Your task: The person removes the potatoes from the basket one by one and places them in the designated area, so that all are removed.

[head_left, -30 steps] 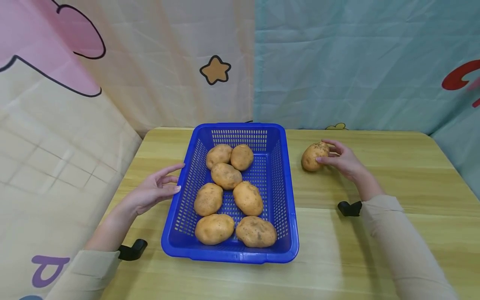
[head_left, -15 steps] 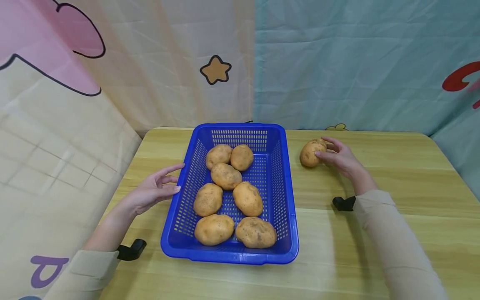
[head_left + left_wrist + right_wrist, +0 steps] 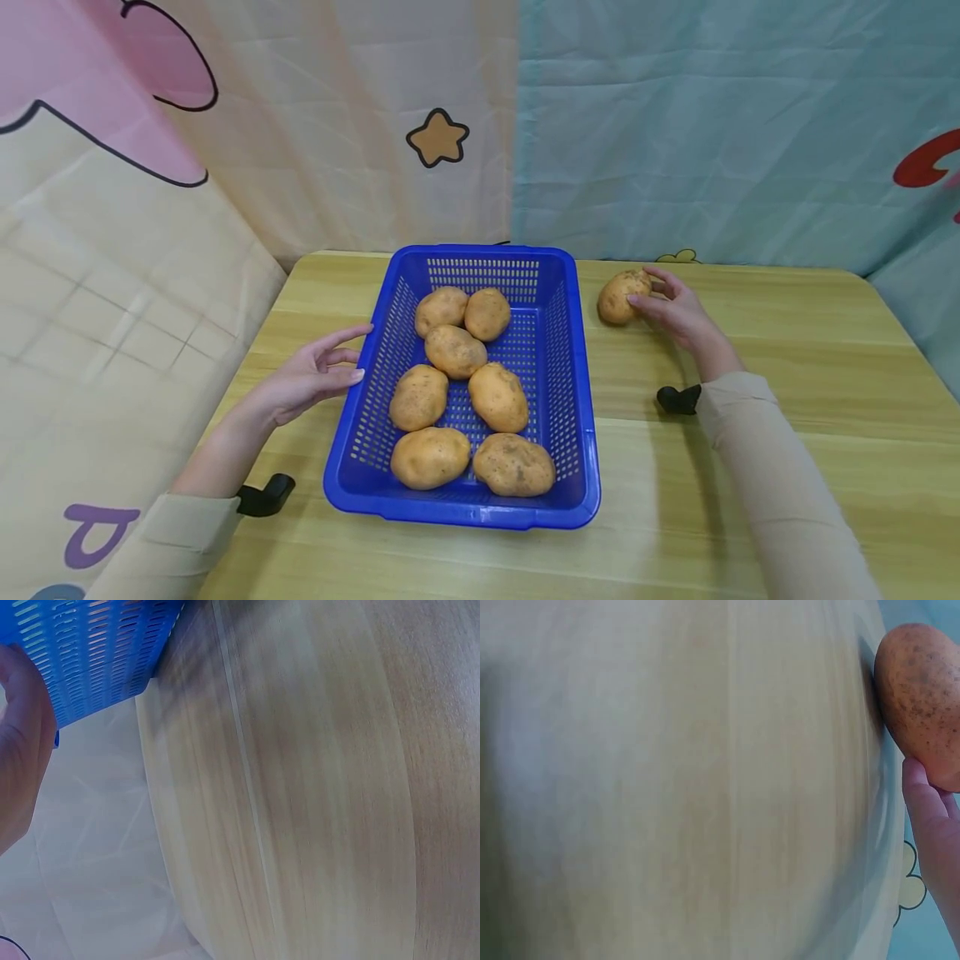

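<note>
In the head view, my right hand [image 3: 678,315] pinches a brown potato [image 3: 618,298] between thumb and fingers, right of the basket at the far side of the table. Whether this potato rests on the tabletop or hangs just above it, I cannot tell. The right wrist view has the same potato [image 3: 922,697] at its right edge, thumb against it. My left hand [image 3: 307,379] touches the left rim of a blue plastic basket [image 3: 587,442] with its fingertips and thumb, fingers loosely extended. Several potatoes lie inside, among them one [image 3: 513,465] at the near right corner.
The basket stands on a light wooden table [image 3: 825,367]. Patterned curtains [image 3: 697,125] hang behind the table and along its left side. A black mount [image 3: 266,495] sticks out from the left wrist, another [image 3: 677,400] from the right.
My right hand has moved the potato a little away from me and slightly left. The left hand stays at the basket rim, and the basket keeps its place.
</note>
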Available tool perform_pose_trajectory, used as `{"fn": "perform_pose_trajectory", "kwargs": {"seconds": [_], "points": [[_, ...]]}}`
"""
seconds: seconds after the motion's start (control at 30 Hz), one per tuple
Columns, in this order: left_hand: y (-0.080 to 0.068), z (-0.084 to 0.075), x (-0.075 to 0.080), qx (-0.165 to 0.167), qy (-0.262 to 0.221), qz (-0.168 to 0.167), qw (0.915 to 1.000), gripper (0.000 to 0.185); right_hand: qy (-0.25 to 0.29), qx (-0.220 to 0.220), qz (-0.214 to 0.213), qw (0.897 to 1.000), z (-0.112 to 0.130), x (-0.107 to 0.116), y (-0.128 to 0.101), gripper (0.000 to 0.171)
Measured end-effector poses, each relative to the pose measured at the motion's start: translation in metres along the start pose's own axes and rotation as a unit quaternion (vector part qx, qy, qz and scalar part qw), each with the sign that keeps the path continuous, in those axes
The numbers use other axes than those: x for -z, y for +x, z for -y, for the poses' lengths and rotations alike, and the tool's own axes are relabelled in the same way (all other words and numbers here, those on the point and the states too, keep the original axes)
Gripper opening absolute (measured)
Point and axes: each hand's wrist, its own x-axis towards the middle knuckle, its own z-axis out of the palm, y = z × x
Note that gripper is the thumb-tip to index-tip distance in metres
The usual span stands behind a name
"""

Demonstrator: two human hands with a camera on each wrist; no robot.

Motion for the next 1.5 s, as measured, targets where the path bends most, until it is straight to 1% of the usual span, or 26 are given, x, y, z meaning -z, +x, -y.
{"fn": "perform_pose_trajectory", "kwargs": {"seconds": [0.13,0.37,0.8,0.97,1.23,1.5], "points": [[0.001,0.0,0.0,0.001,0.0,-0.001,1.0,0.066,0.001,0.0,-0.004,1.0,0.0,0.0,0.002,0.076],[0.002,0.0,0.0,-0.008,0.002,0.007,0.9999,0.066,0.006,-0.001,-0.01,1.0,-0.001,0.002,0.004,0.076],[0.001,-0.001,-0.002,0.001,0.0,0.001,1.0,0.067,0.028,-0.003,-0.016,0.999,-0.003,0.005,0.006,0.075],[0.001,-0.003,-0.003,0.004,-0.002,0.001,1.0,0.067,0.043,-0.004,-0.009,0.999,-0.003,0.008,0.005,0.076],[0.002,-0.004,-0.003,0.003,-0.006,0.002,1.0,0.067,0.024,-0.004,-0.006,1.0,0.004,0.013,0.001,0.079],[0.002,-0.002,-0.002,-0.004,-0.012,0.005,0.9999,0.065,0.011,0.013,0.011,1.0,0.01,0.02,-0.009,0.078]]}}
